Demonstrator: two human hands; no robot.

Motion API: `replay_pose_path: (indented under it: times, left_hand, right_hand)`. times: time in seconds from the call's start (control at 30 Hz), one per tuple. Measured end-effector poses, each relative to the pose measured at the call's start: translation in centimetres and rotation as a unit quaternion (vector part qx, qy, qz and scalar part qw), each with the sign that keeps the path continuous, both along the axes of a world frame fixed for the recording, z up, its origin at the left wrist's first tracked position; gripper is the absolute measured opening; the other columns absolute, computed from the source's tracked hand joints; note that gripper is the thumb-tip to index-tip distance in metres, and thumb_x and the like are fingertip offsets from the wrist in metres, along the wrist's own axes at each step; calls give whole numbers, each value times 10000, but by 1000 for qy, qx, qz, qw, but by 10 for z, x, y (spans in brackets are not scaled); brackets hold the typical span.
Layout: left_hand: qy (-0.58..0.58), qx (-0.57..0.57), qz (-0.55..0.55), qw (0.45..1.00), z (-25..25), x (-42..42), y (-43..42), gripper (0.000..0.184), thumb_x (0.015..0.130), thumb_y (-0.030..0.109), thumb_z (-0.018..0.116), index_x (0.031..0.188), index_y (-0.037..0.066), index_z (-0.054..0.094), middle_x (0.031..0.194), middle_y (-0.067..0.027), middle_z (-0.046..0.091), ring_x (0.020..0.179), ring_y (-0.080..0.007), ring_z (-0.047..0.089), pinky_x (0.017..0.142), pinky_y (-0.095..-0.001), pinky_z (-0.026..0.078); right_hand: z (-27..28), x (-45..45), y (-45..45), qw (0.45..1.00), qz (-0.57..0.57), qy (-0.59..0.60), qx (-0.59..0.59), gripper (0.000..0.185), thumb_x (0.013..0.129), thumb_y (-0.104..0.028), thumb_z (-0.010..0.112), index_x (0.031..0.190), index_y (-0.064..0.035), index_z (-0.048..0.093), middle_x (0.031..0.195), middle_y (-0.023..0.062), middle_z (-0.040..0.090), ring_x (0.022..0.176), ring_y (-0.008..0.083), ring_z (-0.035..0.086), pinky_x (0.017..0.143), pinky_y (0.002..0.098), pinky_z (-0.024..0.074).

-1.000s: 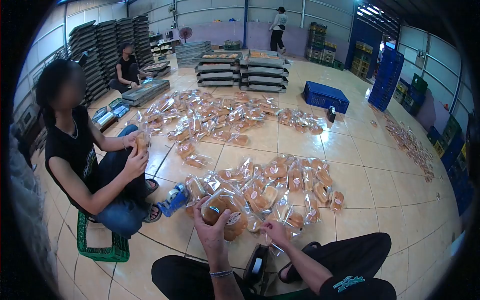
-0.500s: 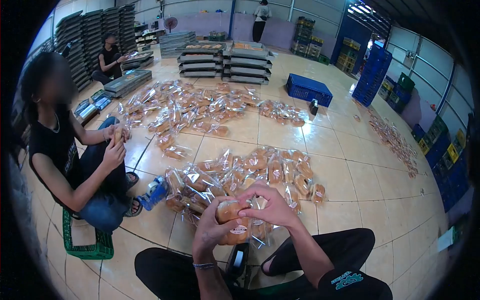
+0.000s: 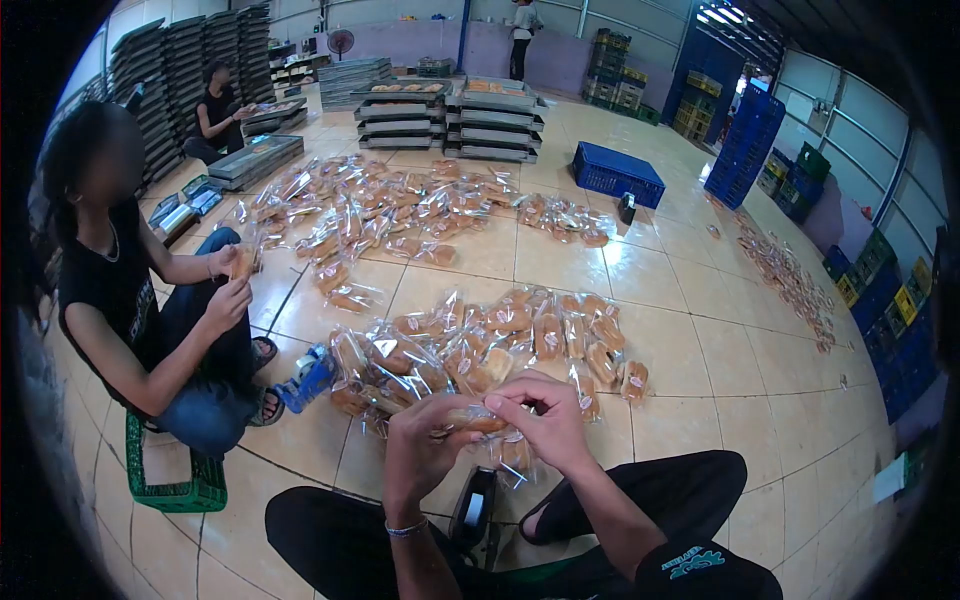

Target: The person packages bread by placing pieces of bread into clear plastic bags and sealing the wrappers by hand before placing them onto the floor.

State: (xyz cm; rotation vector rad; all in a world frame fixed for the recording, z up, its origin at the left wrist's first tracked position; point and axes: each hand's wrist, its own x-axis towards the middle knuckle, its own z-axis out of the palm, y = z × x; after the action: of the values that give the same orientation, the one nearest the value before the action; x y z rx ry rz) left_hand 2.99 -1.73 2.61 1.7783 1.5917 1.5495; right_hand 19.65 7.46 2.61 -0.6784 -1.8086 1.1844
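Note:
Held in front of me is a bread roll in a clear plastic bag (image 3: 478, 421), turned sideways between both hands. My left hand (image 3: 420, 445) is wrapped around its left end, thumb underneath. My right hand (image 3: 548, 418) pinches the bag's right end between thumb and fingers. Just beyond my hands spreads a pile of bagged bread rolls (image 3: 510, 318), some partly hidden by my fingers. A black device with a white strip (image 3: 474, 508) stands on the floor between my legs, below my hands.
On my left a co-worker (image 3: 150, 300) sits on a green crate (image 3: 175, 490), holding a roll. Farther out lie more bagged rolls (image 3: 400, 210), stacked trays (image 3: 490, 130) and a blue crate (image 3: 618, 178). Small scattered pieces (image 3: 785, 275) cover floor at the right.
My hands have tipped the bagged roll, so its printed label no longer faces me. My right fingers have closed nearer the bag's end. The co-worker's hands have shifted slightly.

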Motion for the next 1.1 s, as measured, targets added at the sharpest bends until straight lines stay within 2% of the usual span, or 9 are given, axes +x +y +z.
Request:
replay_pose_path:
  times: [0.23,0.43,0.63,0.7,0.83,0.93,0.97,1.03,1.1]
  left_hand:
    - [-95,28,74,992,-9,9,3,447,626,-10,850,1033,65,680,989,-89,730,892,-252,711,813,-347,561]
    - [-24,124,31,991,-13,8,8,376,671,-62,793,1000,78,677,1091,-74,690,982,-243,677,821,-349,567]
    - [106,128,-77,983,1,1,-1,415,663,-39,804,1044,95,708,1091,-73,679,968,-242,669,775,-343,571]
    - [3,10,-39,999,2,3,-5,470,622,63,863,1066,78,711,1034,-103,707,917,-281,694,799,-361,562]
    - [-22,-19,-10,1000,-8,2,1,633,602,113,886,1200,80,678,1015,-110,714,894,-295,701,799,-374,565]
    - [5,-88,-92,992,-14,2,8,874,606,136,894,1397,93,523,1122,-121,692,993,-257,681,901,-381,538]
    - [5,-89,-89,992,-18,5,10,874,606,136,894,1397,93,523,1122,-121,692,993,-257,681,901,-381,538]
    - [-43,-94,-96,990,-30,12,16,881,641,172,888,1423,88,491,1196,-120,665,1056,-259,660,957,-379,510]
    - [21,-82,-56,995,-34,9,18,824,669,207,881,1394,75,513,1235,-118,649,1072,-265,651,961,-388,502]
  right_hand:
    - [2,1,-5,996,-31,20,-82,124,864,-114,749,889,7,739,790,18,647,711,41,568,632,214,442]
    - [-7,-5,-9,972,-15,129,-195,251,888,-126,738,1104,-23,664,866,-24,611,683,13,523,617,198,432]
    - [5,19,21,960,132,-54,-240,273,908,-71,684,1175,-33,638,947,-17,638,826,36,589,702,198,481]
    - [13,22,35,959,132,-173,-180,277,907,-111,697,1171,-35,656,908,4,667,840,56,616,723,216,497]
    - [39,28,31,975,187,-119,-5,305,892,-187,738,1148,-34,677,858,21,686,799,78,636,718,252,519]
    - [20,37,38,931,203,-304,12,326,854,-214,783,1102,-23,693,889,25,693,770,100,632,695,280,514]
    - [7,46,45,930,206,-304,13,326,854,-214,783,1102,-23,693,889,25,693,770,100,632,695,280,514]
    - [-25,71,65,912,246,-267,-192,263,852,-207,762,1015,-10,699,864,36,706,732,130,652,679,296,510]
    - [-62,117,102,946,150,-271,-97,209,888,-206,713,979,-18,707,805,23,667,716,108,627,649,280,497]
